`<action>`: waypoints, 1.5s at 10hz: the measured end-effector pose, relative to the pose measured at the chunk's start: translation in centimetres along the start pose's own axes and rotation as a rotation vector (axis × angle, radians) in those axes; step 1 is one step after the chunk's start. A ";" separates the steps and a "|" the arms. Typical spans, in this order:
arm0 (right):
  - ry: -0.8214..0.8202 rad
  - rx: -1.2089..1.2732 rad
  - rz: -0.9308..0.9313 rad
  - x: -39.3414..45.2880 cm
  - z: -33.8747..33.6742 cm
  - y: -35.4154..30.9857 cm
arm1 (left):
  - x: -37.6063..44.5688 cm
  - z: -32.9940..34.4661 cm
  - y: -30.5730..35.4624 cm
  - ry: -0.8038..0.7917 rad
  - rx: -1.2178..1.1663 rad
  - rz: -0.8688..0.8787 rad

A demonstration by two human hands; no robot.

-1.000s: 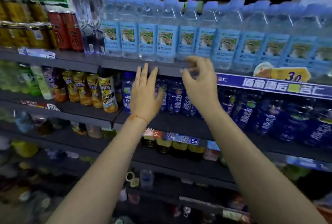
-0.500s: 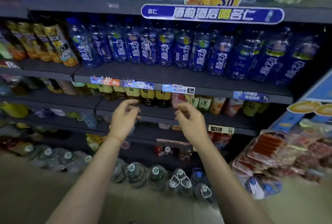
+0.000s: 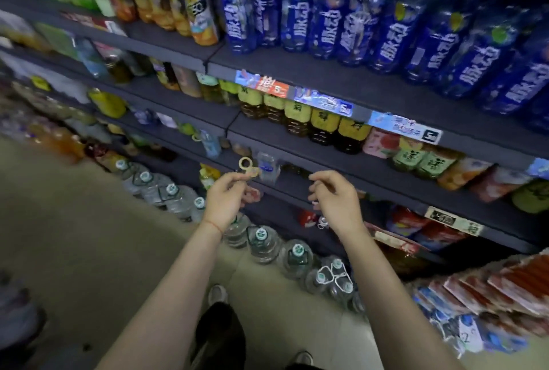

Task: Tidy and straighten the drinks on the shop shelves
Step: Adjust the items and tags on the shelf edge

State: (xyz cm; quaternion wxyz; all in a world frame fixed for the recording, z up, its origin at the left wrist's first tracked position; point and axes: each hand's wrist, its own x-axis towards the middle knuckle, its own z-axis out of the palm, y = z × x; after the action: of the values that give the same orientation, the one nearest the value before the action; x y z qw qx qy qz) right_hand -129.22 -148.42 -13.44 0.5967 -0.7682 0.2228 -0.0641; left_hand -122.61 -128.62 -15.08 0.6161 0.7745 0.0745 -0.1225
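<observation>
Drinks, head view: blue bottles (image 3: 353,22) stand in an even row along the upper shelf's front edge; yellow-labelled bottles (image 3: 323,124) line the shelf below. Lower shelves look jumbled, likely still to tidy. Left hand (image 3: 224,199) and right hand (image 3: 337,199), fingers loosely curled, hold nothing, near a lower shelf edge.

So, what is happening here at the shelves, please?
A person stands before shop shelves of drinks, with both hands out in front of a lower shelf. The left hand and the right hand have loosely curled fingers and seem to hold nothing. Blue bottles stand in a row above, and large water jugs line the floor.
</observation>
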 end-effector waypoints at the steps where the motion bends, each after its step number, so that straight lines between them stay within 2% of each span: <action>1: -0.101 -0.091 -0.009 2.1 6.0 -0.8 | 3.3 -3.9 -2.2 0.053 -0.063 -0.052; 3: -0.227 -0.242 0.050 9.7 20.4 -1.0 | 14.5 -11.3 -6.5 0.079 -0.142 -0.172; 5: -0.307 -0.453 0.263 21.5 36.9 2.8 | 30.3 -16.5 -12.4 0.038 -0.041 -0.260; 6: -0.257 -0.559 0.309 27.7 43.0 3.9 | 37.4 -17.5 -16.9 -0.007 0.034 -0.312; 7: -0.303 -0.703 0.391 33.3 47.5 6.7 | 42.1 -18.2 -19.6 -0.052 0.096 -0.362; 8: -0.157 -0.520 0.548 36.1 50.5 7.2 | 44.7 -19.0 -21.0 -0.038 0.046 -0.394; 9: -0.154 -0.357 0.691 38.1 51.6 8.6 | 46.3 -19.2 -23.5 -0.063 0.027 -0.421; 10: -0.137 -0.290 0.697 37.6 52.0 7.5 | 46.7 -19.6 -24.9 -0.069 -0.006 -0.471; 12: -0.115 -0.309 0.460 35.2 51.9 7.4 | 44.8 -20.2 -22.1 -0.055 0.167 -0.344; 13: -0.248 -0.282 0.432 32.4 51.0 7.0 | 42.9 -20.1 -20.9 -0.072 0.288 -0.216; 14: -0.361 -0.221 0.384 28.8 49.7 4.1 | 39.8 -20.6 -18.7 -0.043 0.258 -0.139; 15: -0.480 -0.217 0.249 25.6 46.8 1.1 | 35.6 -21.3 -15.4 0.040 0.189 -0.123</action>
State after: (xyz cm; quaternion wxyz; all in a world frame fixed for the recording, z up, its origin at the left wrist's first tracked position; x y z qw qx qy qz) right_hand -89.59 -117.80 -31.81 0.5502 -0.7873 0.1736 0.2174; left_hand -90.43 -105.60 -34.99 0.5299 0.8255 0.1220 -0.1510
